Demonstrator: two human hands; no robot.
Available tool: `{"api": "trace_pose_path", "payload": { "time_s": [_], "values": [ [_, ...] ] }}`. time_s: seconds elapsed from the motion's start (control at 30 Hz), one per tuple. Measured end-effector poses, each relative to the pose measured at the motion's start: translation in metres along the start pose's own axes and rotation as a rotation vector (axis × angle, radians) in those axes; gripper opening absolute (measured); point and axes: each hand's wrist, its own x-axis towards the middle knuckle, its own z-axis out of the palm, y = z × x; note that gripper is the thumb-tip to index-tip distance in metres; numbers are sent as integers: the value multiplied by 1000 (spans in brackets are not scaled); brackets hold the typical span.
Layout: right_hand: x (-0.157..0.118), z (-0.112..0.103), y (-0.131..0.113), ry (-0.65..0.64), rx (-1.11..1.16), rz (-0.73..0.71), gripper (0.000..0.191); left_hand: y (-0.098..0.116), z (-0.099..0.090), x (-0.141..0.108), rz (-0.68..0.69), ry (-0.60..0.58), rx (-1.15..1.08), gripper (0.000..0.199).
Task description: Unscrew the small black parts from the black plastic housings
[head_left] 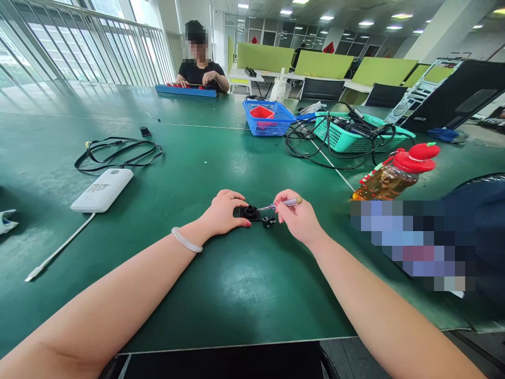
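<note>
On the green table my left hand (226,211) grips a small black device (250,212), thumb at its near edge and fingers at its far edge. The device lies flat, with a raised round part on top. My right hand (295,215) pinches a screwdriver (291,202) with a clear purplish handle. Its thin shaft points left, and the tip reaches the right side of the device; whether it sits in a screw is too small to tell. Just below the shaft lies a small black part (269,222) with light-coloured prongs.
A white power bank (103,190) with cables lies left on the green table (244,295). Behind stand a blue basket (272,126) and a teal basket (339,138) with black cables. A red-lidded bottle (394,171) is at right. A person (201,68) sits across the table.
</note>
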Motion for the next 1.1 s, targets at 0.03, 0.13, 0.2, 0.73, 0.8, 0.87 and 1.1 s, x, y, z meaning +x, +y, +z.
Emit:
{"api": "trace_pose_path", "payload": {
  "time_s": [0.03, 0.13, 0.2, 0.73, 0.8, 0.87, 1.1],
  "values": [
    [-1, 0, -2, -12, -42, -13, 14, 0, 0, 0, -1, -2, -1, 49],
    [-6, 0, -10, -34, -182, -54, 11, 2, -1, -1, -6, -10, -4, 51],
    [-7, 0, -14, -27, -240, -90, 12, 4, -2, -2, -11, -13, -3, 50],
    [-18, 15, -23, -142, -357, -501, 10, 0, 1, -1, 4, 23, 7, 50],
    [-16, 15, -21, -129, -294, -374, 10, 0, 1, -1, 14, 24, 1, 48],
    [-13, 13, -18, -107, -203, -234, 13, 0, 1, -2, 20, 26, -3, 46],
    [-5, 2, -7, 99, 124, -84, 26, 1, 0, -2, 20, 21, -5, 41]
  ]
}}
